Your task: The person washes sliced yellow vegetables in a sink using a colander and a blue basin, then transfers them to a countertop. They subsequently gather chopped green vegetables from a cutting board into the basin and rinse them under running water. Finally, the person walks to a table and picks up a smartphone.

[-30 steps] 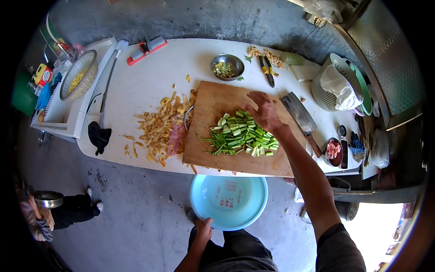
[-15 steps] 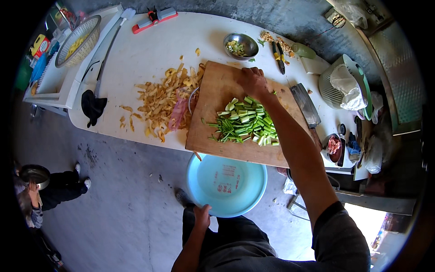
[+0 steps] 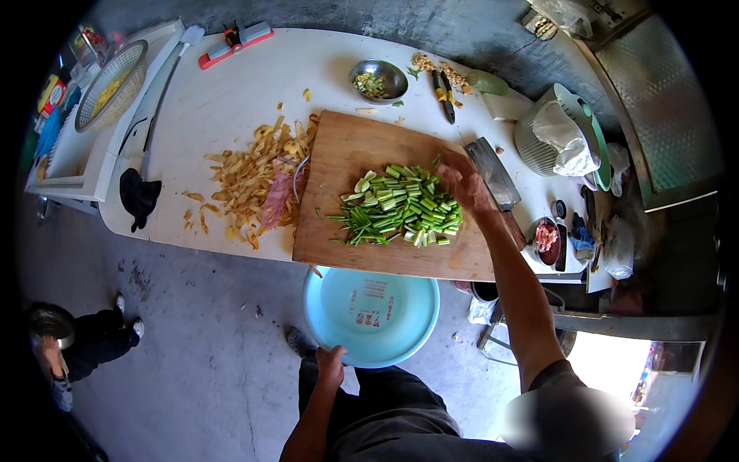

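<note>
My left hand is closed on the near rim of a light blue plastic basin, held just below the table's front edge. Nothing lies in the basin. Above it, a wooden cutting board reaches the table edge, bearing a pile of chopped green celery. My right hand is at the pile's right side, fingers apart and slightly blurred, holding nothing visible. A cleaver lies along the board's right edge.
Vegetable peelings heap left of the board. Behind it are a metal bowl of chopped pieces and pliers. A bowl of raw meat and a lidded bin stand at right. Another person holds a pan at far left.
My right hand has come from the board's far edge toward me, to the right side of the celery. The left hand still grips the basin. The whole view has shifted slightly.
</note>
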A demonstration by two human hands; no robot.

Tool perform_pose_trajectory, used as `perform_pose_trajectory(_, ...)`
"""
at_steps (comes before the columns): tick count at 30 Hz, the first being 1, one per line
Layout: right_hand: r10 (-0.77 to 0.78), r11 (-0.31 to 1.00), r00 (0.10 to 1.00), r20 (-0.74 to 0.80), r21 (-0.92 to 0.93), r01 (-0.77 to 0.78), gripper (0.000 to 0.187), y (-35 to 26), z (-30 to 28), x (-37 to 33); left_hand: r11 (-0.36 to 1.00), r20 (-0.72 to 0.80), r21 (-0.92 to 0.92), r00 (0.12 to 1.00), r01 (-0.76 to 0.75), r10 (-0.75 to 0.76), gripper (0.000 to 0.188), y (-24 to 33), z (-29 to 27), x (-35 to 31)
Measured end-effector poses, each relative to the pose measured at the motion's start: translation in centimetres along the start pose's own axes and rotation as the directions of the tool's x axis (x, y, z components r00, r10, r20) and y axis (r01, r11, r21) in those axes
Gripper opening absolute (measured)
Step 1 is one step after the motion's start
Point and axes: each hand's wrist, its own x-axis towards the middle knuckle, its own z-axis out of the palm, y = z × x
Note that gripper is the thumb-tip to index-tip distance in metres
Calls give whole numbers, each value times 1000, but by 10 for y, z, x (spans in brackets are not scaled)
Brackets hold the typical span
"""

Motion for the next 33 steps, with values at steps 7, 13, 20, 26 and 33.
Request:
perform_pose_trajectory(7,79,987,997,-26,139,-74,47,-37,12,-61,1000,57,9,998,29,-29,39,-1,1,3)
perform_pose_trajectory(13,93,975,995,-24,203,-86,38,-79,9,-122,999,66,42,998,19,-22,39,2,11,0)
perform_pose_trajectory(20,-11,961,996,90,277,-14,36,-157,-4,-170,995,55,102,998,18,-24,37,4,17,2)
perform_pose_trajectory(26,161,907,983,88,379,-182,38,-159,-18,-168,993,53,114,998,40,-47,39,-2,9,6)
perform_pose_trajectory(33,125,991,989,-73,50,-121,64,-38,-1,-28,991,42,132,999,9,-15,40,-7,8,6)
